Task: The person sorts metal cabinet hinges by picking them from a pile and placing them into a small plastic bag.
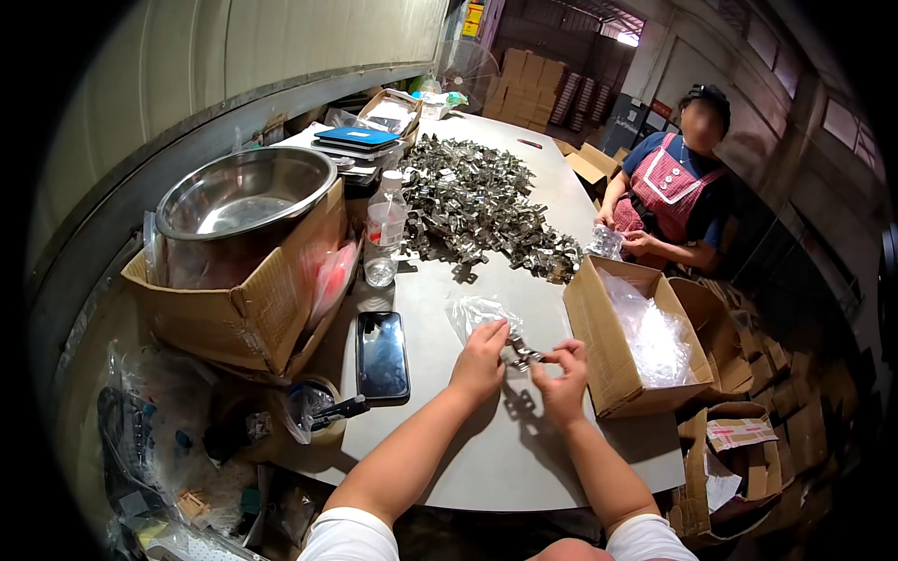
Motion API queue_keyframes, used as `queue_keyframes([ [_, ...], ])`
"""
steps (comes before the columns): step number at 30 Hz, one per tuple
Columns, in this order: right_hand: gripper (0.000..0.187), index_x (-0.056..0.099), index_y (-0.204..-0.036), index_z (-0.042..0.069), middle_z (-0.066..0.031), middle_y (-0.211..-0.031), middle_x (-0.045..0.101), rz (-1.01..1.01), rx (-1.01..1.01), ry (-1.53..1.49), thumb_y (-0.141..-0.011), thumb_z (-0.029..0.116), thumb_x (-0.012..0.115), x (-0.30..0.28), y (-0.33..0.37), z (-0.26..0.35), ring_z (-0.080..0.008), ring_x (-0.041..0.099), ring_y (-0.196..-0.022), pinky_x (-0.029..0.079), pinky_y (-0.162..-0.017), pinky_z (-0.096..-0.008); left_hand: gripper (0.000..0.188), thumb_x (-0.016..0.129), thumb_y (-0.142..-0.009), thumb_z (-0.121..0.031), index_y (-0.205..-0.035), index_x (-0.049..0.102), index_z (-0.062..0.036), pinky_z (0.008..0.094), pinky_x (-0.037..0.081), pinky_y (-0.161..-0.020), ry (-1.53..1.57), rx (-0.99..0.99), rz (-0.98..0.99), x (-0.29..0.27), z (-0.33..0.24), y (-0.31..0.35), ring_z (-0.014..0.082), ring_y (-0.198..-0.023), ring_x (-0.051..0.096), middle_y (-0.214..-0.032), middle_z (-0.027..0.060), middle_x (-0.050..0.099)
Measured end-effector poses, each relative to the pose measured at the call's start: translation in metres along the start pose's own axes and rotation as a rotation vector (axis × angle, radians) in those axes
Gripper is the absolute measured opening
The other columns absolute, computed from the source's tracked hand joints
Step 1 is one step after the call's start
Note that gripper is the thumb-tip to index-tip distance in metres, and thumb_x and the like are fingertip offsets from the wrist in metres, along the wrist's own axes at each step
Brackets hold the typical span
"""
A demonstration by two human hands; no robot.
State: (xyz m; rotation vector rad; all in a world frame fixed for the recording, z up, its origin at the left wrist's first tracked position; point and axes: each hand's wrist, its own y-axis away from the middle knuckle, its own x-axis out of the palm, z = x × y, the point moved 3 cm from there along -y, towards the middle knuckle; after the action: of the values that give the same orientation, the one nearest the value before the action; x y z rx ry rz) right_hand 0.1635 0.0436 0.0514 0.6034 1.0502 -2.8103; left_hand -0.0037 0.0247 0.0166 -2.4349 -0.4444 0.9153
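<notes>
My left hand and my right hand are close together above the near part of the table. Both are closed, fingertips pinching small shiny metal fittings between them. A clear plastic bag lies just beyond my left fingers; I cannot tell whether they also grip it. Farther back spreads a large heap of similar metal fittings. To the right of my right hand stands an open cardboard box with clear plastic bags inside.
A phone, a plastic bottle and a carton bearing a steel basin stand at the left. Across the table's right edge, a person in a checked apron holds a clear bag. More cartons are at lower right.
</notes>
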Motion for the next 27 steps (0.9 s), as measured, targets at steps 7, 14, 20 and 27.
queue_keyframes([
  [7, 0.026, 0.068, -0.084, 0.009, -0.0063, -0.103, 0.054, 0.023, -0.244, 0.456, -0.063, 0.019, 0.078, 0.002, 0.009, 0.005, -0.0244, 0.049, -0.104, 0.031, -0.093, -0.0402, 0.054, 0.059, -0.076, 0.001, -0.13, 0.049, 0.0008, 0.0402, 0.043, -0.102, -0.038, 0.112, 0.001, 0.013, -0.024, 0.002, 0.035, -0.129, 0.043, -0.139, 0.0147, 0.046],
  [14, 0.027, 0.069, -0.085, 0.011, -0.006, -0.11, 0.052, 0.055, -0.324, 0.486, -0.06, 0.017, 0.078, 0.003, 0.01, 0.003, -0.0256, 0.045, -0.109, 0.028, -0.094, -0.0423, 0.067, 0.063, -0.073, 0.001, -0.136, 0.042, -0.0006, 0.04, 0.041, -0.105, -0.03, 0.083, 0.155, 0.015, -0.032, 0.005, 0.034, -0.134, 0.038, -0.143, 0.0145, 0.042],
  [20, 0.022, 0.072, -0.081, 0.012, -0.0064, -0.113, 0.051, 0.004, -0.272, 0.521, -0.062, 0.019, 0.079, 0.001, 0.013, 0.002, -0.0265, 0.04, -0.113, 0.025, -0.095, -0.0448, 0.07, 0.062, -0.073, 0.001, -0.139, 0.038, -0.0017, 0.0402, 0.045, -0.101, -0.034, 0.111, 0.094, 0.013, -0.037, 0.005, 0.0326, -0.135, 0.037, -0.147, 0.0118, 0.037],
  [27, 0.021, 0.071, -0.08, 0.014, -0.0046, -0.124, 0.049, -0.004, -0.262, 0.568, -0.061, 0.019, 0.079, 0.002, 0.014, 0.013, -0.0271, 0.035, -0.118, 0.024, -0.096, -0.0466, 0.072, 0.06, -0.073, 0.003, -0.141, 0.037, -0.0037, 0.0399, 0.044, -0.102, -0.033, 0.148, 0.14, 0.018, -0.035, 0.005, 0.0316, -0.137, 0.034, -0.148, 0.0126, 0.036],
])
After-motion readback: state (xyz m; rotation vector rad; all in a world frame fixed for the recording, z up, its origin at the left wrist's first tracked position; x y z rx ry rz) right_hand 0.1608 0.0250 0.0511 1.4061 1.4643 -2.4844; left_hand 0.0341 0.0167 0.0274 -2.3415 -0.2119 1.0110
